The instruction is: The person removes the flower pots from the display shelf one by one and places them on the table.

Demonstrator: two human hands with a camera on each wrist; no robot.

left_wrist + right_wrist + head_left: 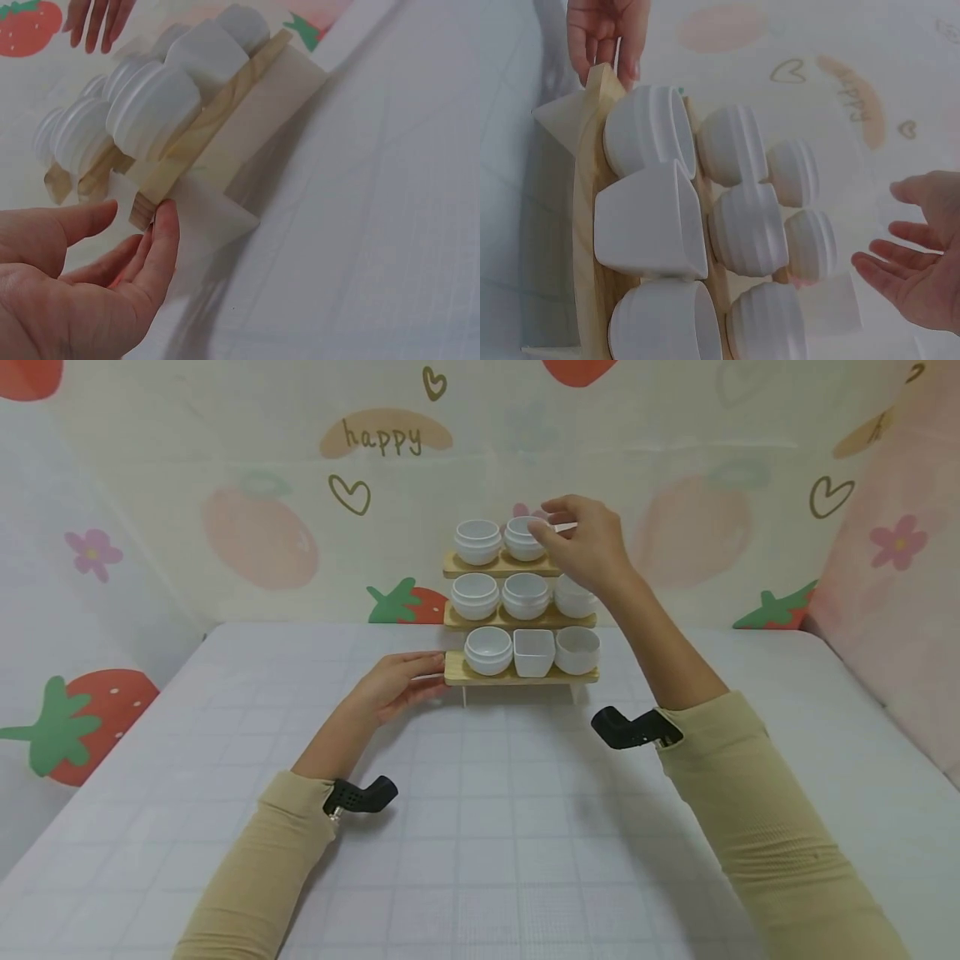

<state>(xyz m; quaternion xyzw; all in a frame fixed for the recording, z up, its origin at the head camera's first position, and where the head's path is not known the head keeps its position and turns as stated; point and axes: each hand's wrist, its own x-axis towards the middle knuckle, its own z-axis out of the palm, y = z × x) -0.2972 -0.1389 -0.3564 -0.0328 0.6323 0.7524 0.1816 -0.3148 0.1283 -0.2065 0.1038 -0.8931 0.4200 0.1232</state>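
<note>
Stand, head view: I see a three-step wooden stand (521, 679) on the white table (465, 877), straight ahead of the person; its long shelves run left to right, stepping up and away.
Bottom shelf, head view: a ridged bowl (488, 652), a square cup (534, 654) and a round cup (577, 652), left to right.
Top shelf, head view: two white bowls (477, 543); the right hand (588, 539) blocks my view of the right end.
Left hand, left wrist view: this hand (82, 292) is the nearer one, a fingertip (168, 211) touching the bottom shelf's left end; the thumb (97, 219) stands off, so I read light contact, not a grip.
Right hand, right wrist view: fingers loosely spread, holding nothing, a gap showing between them and the top bowls.
Pale square shape, right wrist view: beside those bowls (832, 307); I cannot tell whether it is a cup or part of the stand.
Key relation: I judge it is left hand low at one end, right hand high towards the other.
</note>
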